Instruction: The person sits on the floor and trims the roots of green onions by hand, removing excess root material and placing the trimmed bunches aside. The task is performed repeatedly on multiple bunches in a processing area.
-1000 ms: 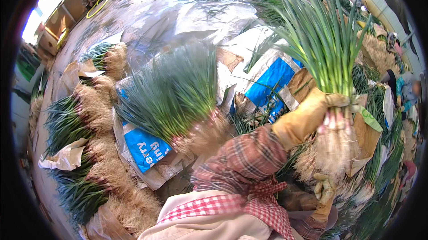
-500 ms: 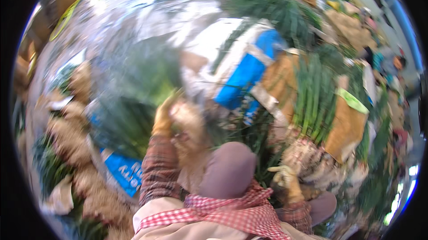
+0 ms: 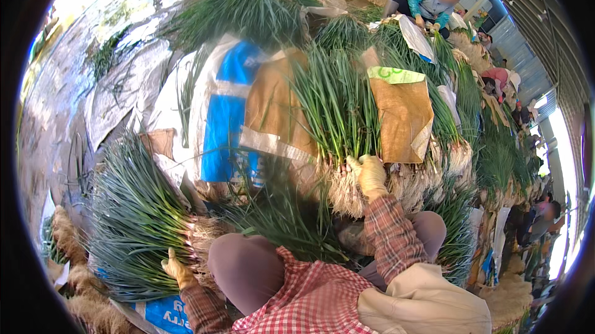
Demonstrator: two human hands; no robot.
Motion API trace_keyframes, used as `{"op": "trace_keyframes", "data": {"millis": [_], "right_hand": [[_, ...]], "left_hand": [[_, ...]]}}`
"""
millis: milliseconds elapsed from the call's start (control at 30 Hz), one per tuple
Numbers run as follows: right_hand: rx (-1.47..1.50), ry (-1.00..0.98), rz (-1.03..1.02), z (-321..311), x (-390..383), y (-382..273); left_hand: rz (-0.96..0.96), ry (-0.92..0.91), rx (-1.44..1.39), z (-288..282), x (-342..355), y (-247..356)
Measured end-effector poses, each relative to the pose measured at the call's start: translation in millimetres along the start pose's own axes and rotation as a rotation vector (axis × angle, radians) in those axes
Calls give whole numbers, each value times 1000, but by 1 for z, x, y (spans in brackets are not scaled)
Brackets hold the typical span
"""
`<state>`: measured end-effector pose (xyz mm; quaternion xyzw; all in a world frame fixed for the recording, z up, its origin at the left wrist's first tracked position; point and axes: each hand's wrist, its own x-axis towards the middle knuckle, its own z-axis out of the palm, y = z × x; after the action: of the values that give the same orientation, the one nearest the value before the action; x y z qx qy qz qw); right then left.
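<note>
Right hand [image 3: 372, 179] curls over onions [image 3: 334, 120], roots [image 3: 346, 196] beside it, pinch unconfirmed; left hand [image 3: 178, 270], thumb spread, adjoins a pile [image 3: 133, 222]; an even, low hold should keep stalks aligned.

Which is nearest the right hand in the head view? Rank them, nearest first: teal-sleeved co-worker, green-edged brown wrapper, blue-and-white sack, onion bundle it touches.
From the right hand:
1. Onion bundle: touching it.
2. Brown wrapper: just ahead, to the right.
3. Blue-and-white sack: ahead, to the left.
4. Co-worker: upper right, in the background.
</note>
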<state>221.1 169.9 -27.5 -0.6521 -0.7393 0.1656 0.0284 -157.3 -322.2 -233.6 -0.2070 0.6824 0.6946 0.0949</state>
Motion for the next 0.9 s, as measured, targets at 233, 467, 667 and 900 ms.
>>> {"op": "trace_keyframes", "data": {"millis": [233, 467, 667, 900], "right_hand": [[1458, 203, 148, -21, -32, 15], [1113, 47, -262, -8, -129, -5], [1001, -486, -135, 53, -141, 31], [1828, -1136, -109, 14, -97, -1]], "left_hand": [[757, -286, 189, 92, -143, 215], [533, -1585, 895, 276, -356, 221], [-329, -1581, 434, 294, -384, 145], [-629, -1480, 439, 278, -365, 117]]}}
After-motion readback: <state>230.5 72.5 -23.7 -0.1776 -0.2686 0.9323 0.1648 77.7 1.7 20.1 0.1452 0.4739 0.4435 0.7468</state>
